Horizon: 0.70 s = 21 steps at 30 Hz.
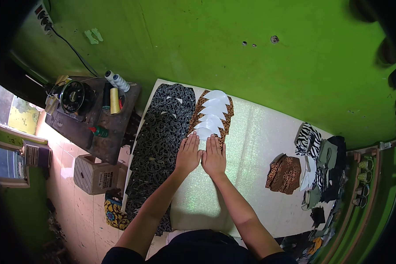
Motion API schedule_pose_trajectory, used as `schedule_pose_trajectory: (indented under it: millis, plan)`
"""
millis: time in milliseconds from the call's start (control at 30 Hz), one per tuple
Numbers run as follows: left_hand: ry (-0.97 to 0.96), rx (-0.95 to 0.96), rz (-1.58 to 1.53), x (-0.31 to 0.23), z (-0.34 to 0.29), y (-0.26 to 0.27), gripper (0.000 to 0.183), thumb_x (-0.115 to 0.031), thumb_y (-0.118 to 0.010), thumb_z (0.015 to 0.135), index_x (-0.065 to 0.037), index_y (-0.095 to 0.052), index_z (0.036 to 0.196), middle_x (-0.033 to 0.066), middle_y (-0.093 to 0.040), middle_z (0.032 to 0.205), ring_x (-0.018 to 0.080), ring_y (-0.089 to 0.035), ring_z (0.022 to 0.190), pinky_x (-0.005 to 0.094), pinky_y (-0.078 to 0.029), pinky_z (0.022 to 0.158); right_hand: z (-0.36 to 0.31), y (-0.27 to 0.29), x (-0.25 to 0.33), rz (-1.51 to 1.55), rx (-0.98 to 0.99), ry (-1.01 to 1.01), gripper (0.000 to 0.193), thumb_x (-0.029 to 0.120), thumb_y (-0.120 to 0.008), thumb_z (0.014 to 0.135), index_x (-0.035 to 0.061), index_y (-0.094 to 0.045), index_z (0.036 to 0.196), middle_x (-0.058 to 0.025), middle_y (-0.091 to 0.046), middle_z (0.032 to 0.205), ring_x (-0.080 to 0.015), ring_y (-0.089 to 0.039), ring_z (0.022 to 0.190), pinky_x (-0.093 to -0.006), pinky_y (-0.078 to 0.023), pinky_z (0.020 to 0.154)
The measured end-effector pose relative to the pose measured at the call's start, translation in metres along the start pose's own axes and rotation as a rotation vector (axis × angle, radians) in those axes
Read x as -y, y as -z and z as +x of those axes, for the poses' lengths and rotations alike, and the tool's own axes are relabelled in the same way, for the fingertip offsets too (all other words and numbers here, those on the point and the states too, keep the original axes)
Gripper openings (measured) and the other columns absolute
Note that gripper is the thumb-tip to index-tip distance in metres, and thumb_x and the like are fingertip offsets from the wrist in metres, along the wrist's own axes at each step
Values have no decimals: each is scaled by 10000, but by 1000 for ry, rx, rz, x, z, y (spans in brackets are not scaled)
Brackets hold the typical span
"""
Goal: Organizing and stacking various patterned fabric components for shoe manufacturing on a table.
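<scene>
A row of overlapping white curved pieces (214,109) lies along a strip of leopard-print material (229,115) on the pale, shiny table (259,145). My left hand (190,154) lies flat at the near end of the row, its fingertips at the nearest white piece. Beside it, my right hand (214,156) rests flat too, thumbs almost meeting. Both hands have their fingers stretched out and grip nothing. Under the palms the end of the strip is hidden. To the left, a long black sheet with thin pale lines (156,132) runs down the table.
Leopard-print pieces (284,174), zebra-print pieces (308,140) and grey-green pieces (327,154) are piled at the right. On the left, a sewing machine (76,97) and thread cones (114,100) stand on a dark table (114,145), above a cardboard box (94,175). A green wall (198,39) bounds the far side.
</scene>
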State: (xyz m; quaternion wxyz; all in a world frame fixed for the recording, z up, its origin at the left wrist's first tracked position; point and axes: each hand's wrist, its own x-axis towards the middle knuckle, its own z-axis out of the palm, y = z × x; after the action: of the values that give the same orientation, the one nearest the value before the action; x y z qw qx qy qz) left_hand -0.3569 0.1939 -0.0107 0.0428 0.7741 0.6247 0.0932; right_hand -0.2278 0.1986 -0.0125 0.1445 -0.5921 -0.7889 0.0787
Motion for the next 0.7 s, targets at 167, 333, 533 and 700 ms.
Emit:
schedule_pose_trajectory:
  millis: [167, 333, 533, 700]
  plan:
    - [-24, 8, 63, -7, -1, 12, 510, -275, -363, 889, 4, -340, 1316, 132, -277, 1410, 219, -227, 1320, 392, -142, 1081, -9, 14, -4, 63, -40, 55, 477, 227, -433, 856, 43, -370, 1292, -136, -337, 1365, -260, -301, 1281, -514, -145, 1053]
    - [-139, -42, 25, -60, -34, 28, 448, -205, -420, 859, 6, -415, 1254, 161, -364, 1345, 245, -322, 1263, 401, -217, 1045, -77, 47, -25, 240, -180, 44, 361, 126, -502, 811, 76, -490, 1168, -146, -434, 1242, -301, -380, 1200, -529, -170, 1036]
    - [-267, -9, -326, -154, -68, 17, 311, -167, -526, 810, -33, -536, 1091, 119, -552, 1094, 261, -531, 980, 390, -397, 844, -165, 83, -83, 246, -303, -144, 249, 78, -508, 773, 83, -578, 1012, -108, -522, 1011, -280, -476, 1014, -506, -256, 979]
    - [-353, -64, -441, -240, -38, 7, 266, -171, -537, 791, -27, -548, 1014, 103, -570, 953, 249, -561, 853, 376, -433, 736, -192, 129, -166, 155, -420, -379, 250, 99, -512, 786, 55, -561, 1027, -130, -515, 1007, -298, -461, 1002, -476, -281, 962]
